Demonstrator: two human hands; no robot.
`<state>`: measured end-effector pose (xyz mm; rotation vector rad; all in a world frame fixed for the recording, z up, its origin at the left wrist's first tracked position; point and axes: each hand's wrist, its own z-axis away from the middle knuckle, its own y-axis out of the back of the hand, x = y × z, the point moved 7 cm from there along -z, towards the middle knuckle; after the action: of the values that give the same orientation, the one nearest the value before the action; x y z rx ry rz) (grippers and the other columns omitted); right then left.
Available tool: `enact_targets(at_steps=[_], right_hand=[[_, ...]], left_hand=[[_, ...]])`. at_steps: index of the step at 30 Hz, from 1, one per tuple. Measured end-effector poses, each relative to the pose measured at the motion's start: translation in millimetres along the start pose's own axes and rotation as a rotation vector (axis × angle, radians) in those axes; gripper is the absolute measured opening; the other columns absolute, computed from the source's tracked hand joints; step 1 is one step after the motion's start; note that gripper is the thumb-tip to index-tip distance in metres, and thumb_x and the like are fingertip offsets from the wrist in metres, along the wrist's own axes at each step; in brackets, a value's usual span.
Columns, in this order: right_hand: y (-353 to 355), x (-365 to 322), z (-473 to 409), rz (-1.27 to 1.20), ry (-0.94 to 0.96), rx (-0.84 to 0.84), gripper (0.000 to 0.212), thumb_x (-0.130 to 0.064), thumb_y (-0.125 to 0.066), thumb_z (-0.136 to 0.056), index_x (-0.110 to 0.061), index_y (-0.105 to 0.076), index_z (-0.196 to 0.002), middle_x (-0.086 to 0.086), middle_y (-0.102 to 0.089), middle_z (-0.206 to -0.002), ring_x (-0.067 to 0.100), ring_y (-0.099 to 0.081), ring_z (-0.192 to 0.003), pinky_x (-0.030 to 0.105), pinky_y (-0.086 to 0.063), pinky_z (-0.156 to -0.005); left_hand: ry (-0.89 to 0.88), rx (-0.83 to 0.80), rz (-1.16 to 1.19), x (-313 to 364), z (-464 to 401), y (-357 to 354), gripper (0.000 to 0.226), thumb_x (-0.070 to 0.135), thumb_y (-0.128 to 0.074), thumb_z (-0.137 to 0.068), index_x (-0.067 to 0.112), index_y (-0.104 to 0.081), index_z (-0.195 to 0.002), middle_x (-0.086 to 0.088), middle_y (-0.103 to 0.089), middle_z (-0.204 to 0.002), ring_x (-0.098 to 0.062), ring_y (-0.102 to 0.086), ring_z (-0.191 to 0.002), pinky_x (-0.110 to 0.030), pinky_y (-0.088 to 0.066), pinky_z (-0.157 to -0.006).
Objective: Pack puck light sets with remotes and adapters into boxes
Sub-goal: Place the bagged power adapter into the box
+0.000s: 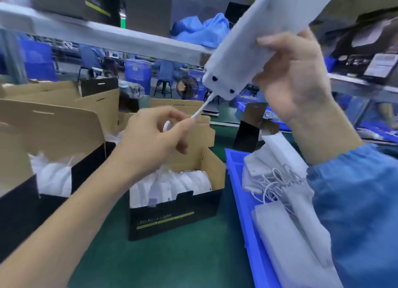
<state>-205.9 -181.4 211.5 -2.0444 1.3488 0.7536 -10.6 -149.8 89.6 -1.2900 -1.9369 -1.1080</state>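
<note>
Two hands work above a green table [172, 257]: the right hand [295, 77] is raised, its fingers and thumb curled round one long white foam sleeve [247, 44], while the left hand [155, 137] pinches the white cable [202, 108] that comes out of the sleeve's lower end. The sleeve's long axis runs on a slant, its upper end toward the top right of the view and its lower end, marked by two dark dots, pointing down and left toward the left hand. Below the hands stands one open black box [174, 216] with brown flaps and a yellow stripe on its front; it holds white foam-wrapped pieces, too bunched to count. A second open box [23, 203], larger in view, sits at the left edge and also holds white wrapping. Further brown cardboard flaps [64, 94] rise behind them; their number is unclear. At the right, one blue plastic bin [239, 193] lies on the table and holds several more white foam sleeves with a tangle of white cables [277, 182]. A blue sleeve [361, 212] covers the right forearm
</note>
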Motion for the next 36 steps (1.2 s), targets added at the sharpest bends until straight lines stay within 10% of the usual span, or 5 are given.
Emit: enact_targets(at_steps=[9, 15, 21, 26, 36], right_hand=[[24.2, 88.2, 44.4, 1.215, -0.276, -0.483, 0.060, -0.025, -0.083, -0.071, -0.046, -0.054, -0.118, -0.010, -0.065, -0.099, 0.010, -0.059, -0.094, 0.033, -0.047, -0.092], [4.2, 108.6, 56.5, 1.125, -0.271, -0.654, 0.041, -0.028, -0.077, -0.080, -0.034, -0.066, -0.119, -0.015, -0.067, -0.113, 0.000, -0.059, -0.101, 0.020, -0.045, -0.091], [-15.5, 131.7, 67.0, 1.100, -0.328, -0.841, 0.041, -0.023, -0.078, -0.081, -0.028, -0.066, -0.119, -0.021, -0.065, -0.105, -0.007, -0.056, -0.092, 0.006, -0.042, -0.083], [-27.5, 152.7, 72.6, 1.183, -0.324, -0.970, 0.045, -0.024, -0.078, -0.080, -0.029, -0.062, -0.121, -0.008, -0.067, -0.110, 0.007, -0.057, -0.096, 0.033, -0.048, -0.092], [-6.0, 119.8, 57.8, 0.984, -0.293, -0.739, 0.037, -0.018, -0.080, -0.078, -0.031, -0.068, -0.111, -0.014, -0.068, -0.104, -0.004, -0.058, -0.091, 0.010, -0.044, -0.080]], left_hand=[[0.222, 0.374, 0.430, -46.9, -0.4, 28.6, 0.015, 0.016, -0.060, -0.095, 0.015, -0.070, -0.084, 0.012, -0.045, -0.048, -0.008, -0.042, -0.048, -0.032, -0.045, -0.061], [0.230, 0.375, 0.766, -52.0, 6.4, 15.0, 0.013, 0.008, -0.055, -0.098, 0.012, -0.065, -0.092, 0.004, -0.035, -0.052, -0.012, -0.032, -0.048, -0.029, -0.045, -0.059], [-0.090, 0.385, -0.154, -46.1, 44.2, 29.5, 0.018, 0.014, -0.057, -0.091, 0.031, -0.061, -0.093, -0.005, -0.054, -0.057, -0.019, -0.049, -0.046, -0.029, -0.042, -0.042], [-0.252, 0.189, -0.669, -30.4, 56.4, 0.9, 0.011, 0.014, -0.063, -0.080, 0.018, -0.060, -0.090, 0.007, -0.050, -0.060, -0.018, -0.045, -0.051, -0.034, -0.041, -0.045], [-0.204, 0.236, -0.445, -15.7, 45.6, 10.1, 0.031, 0.026, -0.072, -0.086, 0.041, -0.053, -0.105, 0.006, -0.050, -0.102, -0.012, -0.051, -0.078, -0.010, -0.037, -0.059]])
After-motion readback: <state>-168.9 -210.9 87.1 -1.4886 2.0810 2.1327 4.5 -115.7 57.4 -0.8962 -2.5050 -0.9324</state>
